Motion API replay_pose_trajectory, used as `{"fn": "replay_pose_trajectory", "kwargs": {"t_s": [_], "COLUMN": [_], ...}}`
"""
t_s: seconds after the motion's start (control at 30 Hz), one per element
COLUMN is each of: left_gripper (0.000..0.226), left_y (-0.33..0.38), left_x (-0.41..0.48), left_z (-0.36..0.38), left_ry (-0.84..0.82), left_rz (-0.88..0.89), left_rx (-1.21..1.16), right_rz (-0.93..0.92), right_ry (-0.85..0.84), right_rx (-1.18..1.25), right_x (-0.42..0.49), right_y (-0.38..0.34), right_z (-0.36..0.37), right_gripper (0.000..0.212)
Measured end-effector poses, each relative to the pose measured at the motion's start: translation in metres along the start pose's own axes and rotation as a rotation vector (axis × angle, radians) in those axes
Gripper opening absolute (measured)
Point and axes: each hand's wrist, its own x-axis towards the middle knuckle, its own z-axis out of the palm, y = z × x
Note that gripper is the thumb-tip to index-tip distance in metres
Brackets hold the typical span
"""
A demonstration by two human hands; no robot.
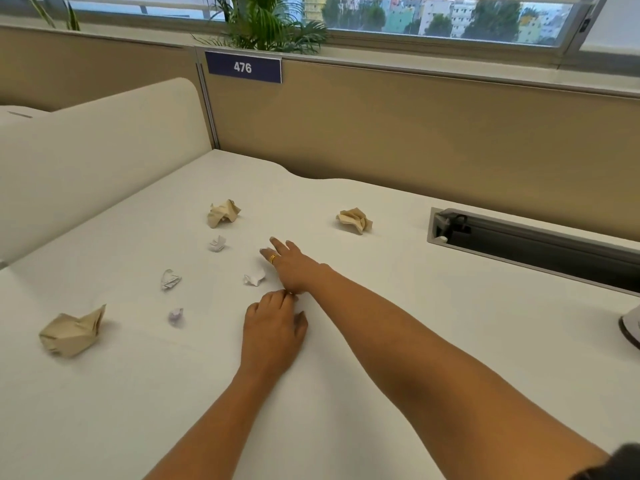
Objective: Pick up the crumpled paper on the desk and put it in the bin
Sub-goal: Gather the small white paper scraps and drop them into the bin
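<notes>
Left hand (273,327) loosely curled on desk (415,244), right hand (292,268) spread beside white paper ball (254,276), thumb hidden.

The white surface (450,271) carries three tan paper wads (224,213) (355,220) (72,332) and four small white paper wads (218,243) (170,279) (254,276) (176,317), all lying apart.

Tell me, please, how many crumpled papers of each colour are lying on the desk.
Brown crumpled papers: 3
White crumpled papers: 4
Total: 7
</notes>
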Motion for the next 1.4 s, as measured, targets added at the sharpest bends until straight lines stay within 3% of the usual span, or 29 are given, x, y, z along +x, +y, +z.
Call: {"fn": "replay_pose_trajectory", "kwargs": {"t_s": [0.13,0.37,0.53,0.73,0.8,1.0,1.13,1.27,1.4], "left_gripper": [0.035,0.025,0.047,0.053,0.051,0.04,0.037,0.031,0.023], "left_y": [-0.001,-0.002,-0.003,-0.018,-0.02,-0.011,0.001,0.034,0.079], "left_x": [0.0,0.0,0.002,0.022,0.027,0.024,0.019,0.016,0.009], "left_z": [0.001,0.001,0.007,0.002,-0.002,-0.017,-0.017,-0.015,-0.012], "left_ry": [-0.003,-0.003,-0.031,-0.157,-0.232,-0.187,-0.146,-0.102,-0.097], "left_rz": [-0.002,-0.011,-0.104,-0.257,-0.261,-0.251,-0.204,-0.158,-0.294], "left_rx": [0.007,-0.026,-0.07,-0.148,-0.155,-0.28,-0.366,-0.539,-0.789], "right_rz": [0.0,-0.031,-0.015,0.064,0.072,0.121,0.138,0.252,0.38], "right_ry": [-0.058,0.279,0.355,0.357,0.354,0.339,0.321,0.428,0.592], "right_rx": [-0.111,-0.151,-0.087,0.081,0.091,0.092,0.21,0.44,0.55], "right_x": [0.003,-0.017,-0.044,-0.08,-0.093,-0.123,-0.146,-0.171,-0.204], "right_y": [0.004,0.011,0.021,0.029,0.028,0.025,0.03,0.042,0.07], "right_z": [0.002,0.011,0.018,0.029,0.027,0.032,0.035,0.036,0.039], "right_gripper": [0.069,0.028,0.028,0.02,0.019,0.014,0.035,0.026,0.009]}}
